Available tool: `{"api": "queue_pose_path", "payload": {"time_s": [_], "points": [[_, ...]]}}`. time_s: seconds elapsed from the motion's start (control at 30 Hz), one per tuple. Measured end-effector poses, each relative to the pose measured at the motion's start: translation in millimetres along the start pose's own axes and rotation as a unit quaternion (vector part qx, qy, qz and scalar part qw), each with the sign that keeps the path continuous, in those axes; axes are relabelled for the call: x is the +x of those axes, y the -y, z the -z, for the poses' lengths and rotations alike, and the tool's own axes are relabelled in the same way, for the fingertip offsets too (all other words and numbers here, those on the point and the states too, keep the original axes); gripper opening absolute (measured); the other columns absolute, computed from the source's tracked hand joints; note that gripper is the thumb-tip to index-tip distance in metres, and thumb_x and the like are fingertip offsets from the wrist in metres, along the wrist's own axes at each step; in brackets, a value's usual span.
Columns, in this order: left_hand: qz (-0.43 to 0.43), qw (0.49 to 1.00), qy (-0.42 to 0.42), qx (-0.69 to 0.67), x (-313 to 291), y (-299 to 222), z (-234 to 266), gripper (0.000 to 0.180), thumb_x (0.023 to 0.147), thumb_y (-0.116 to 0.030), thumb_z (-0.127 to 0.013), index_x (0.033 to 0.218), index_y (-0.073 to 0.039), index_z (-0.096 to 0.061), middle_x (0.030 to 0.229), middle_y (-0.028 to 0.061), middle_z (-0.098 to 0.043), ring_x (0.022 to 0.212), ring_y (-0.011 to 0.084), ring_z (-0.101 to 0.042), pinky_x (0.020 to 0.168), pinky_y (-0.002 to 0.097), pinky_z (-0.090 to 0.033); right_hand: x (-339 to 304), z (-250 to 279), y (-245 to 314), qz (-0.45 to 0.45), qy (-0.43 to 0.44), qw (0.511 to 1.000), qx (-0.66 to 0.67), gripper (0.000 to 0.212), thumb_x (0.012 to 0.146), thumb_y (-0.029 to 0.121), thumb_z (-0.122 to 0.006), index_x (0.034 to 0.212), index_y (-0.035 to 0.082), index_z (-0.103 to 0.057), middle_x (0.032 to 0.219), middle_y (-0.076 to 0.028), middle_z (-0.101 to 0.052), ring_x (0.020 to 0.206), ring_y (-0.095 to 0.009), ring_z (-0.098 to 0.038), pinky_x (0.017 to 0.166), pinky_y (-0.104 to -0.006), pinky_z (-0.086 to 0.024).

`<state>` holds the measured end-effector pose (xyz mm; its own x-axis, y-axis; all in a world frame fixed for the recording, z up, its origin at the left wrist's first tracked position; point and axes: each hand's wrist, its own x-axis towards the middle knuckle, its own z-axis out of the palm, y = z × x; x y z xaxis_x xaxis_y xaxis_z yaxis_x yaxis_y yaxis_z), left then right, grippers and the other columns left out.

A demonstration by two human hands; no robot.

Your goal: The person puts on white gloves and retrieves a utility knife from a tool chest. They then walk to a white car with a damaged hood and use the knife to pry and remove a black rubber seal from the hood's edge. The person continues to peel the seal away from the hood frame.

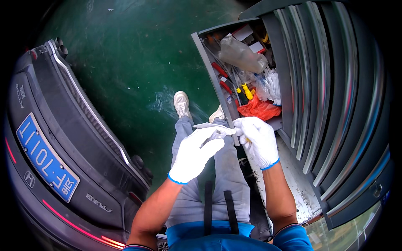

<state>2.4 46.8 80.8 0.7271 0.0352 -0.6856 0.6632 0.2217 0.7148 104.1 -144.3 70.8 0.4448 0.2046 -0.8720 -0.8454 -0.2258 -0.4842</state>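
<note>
A small flat white packet (225, 129) with a dark printed patch is held in front of my legs. My left hand (195, 151), in a white knitted glove with a blue cuff, grips it between thumb and fingers. At the packet's right end is my right hand (258, 141), gloved the same way, with its fingertips pinched together on the corner. A bit of yellow shows by the right fingers; I cannot make out what it is. Just beyond the right hand lies an orange-red plastic bag (259, 109) in an open drawer (213, 75).
The drawer also holds yellow-handled screwdrivers (247, 91), red-handled tools (220, 69), a clear plastic bag (240, 54) and white gloves (273, 85). It juts from a dark grey tool cabinet (326, 83) on my right. A dark car's rear (79, 138) stands at left on the green floor (138, 54).
</note>
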Motion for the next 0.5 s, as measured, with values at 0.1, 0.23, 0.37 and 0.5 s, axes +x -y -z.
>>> {"api": "queue_pose_path", "payload": {"time_s": [0.1, 0.23, 0.37, 0.5], "points": [[-0.012, 1.000, 0.008, 0.000, 3, 3, 2, 0.032, 0.097, -0.010, -0.065, 0.127, -0.002, -0.069, 0.108, 0.0051, -0.068, 0.094, 0.0124, -0.062, 0.087, 0.0286, -0.051, -1, 14, 8, 0.034, 0.024, 0.994, 0.105, 0.042, 0.100, 0.016, -0.062, 0.138, -0.004, -0.060, 0.119, -0.011, -0.067, 0.091, -0.013, -0.062, 0.073, -0.0233, -0.049], [-0.030, 0.999, 0.033, 0.004, 3, 5, 5, 0.038, 0.096, -0.013, -0.068, 0.133, -0.006, -0.067, 0.121, 0.0097, -0.063, 0.110, 0.0202, -0.059, 0.095, 0.0324, -0.049, -12, 13, 30, 0.039, 0.061, 0.997, 0.028, 0.051, 0.091, 0.004, -0.069, 0.140, -0.006, -0.057, 0.124, -0.013, -0.065, 0.108, -0.018, -0.065, 0.092, -0.0301, -0.054], [-0.029, 0.996, 0.037, 0.078, 3, 9, 5, 0.039, 0.096, -0.012, -0.068, 0.134, -0.004, -0.065, 0.121, 0.0079, -0.063, 0.102, 0.0158, -0.059, 0.091, 0.0300, -0.049, -8, 15, 27, 0.113, 0.082, 0.987, -0.076, 0.056, 0.087, -0.001, -0.074, 0.140, -0.005, -0.058, 0.123, -0.012, -0.066, 0.111, -0.017, -0.066, 0.098, -0.0318, -0.054], [-0.040, 0.989, 0.049, 0.137, 3, 12, 11, 0.041, 0.095, -0.014, -0.071, 0.135, -0.004, -0.065, 0.116, 0.0079, -0.064, 0.097, 0.0152, -0.060, 0.088, 0.0294, -0.049, -3, 26, 35, 0.125, 0.127, 0.970, -0.164, 0.051, 0.084, 0.000, -0.077, 0.134, -0.002, -0.065, 0.121, -0.011, -0.067, 0.105, -0.017, -0.067, 0.093, -0.0296, -0.054]]}}
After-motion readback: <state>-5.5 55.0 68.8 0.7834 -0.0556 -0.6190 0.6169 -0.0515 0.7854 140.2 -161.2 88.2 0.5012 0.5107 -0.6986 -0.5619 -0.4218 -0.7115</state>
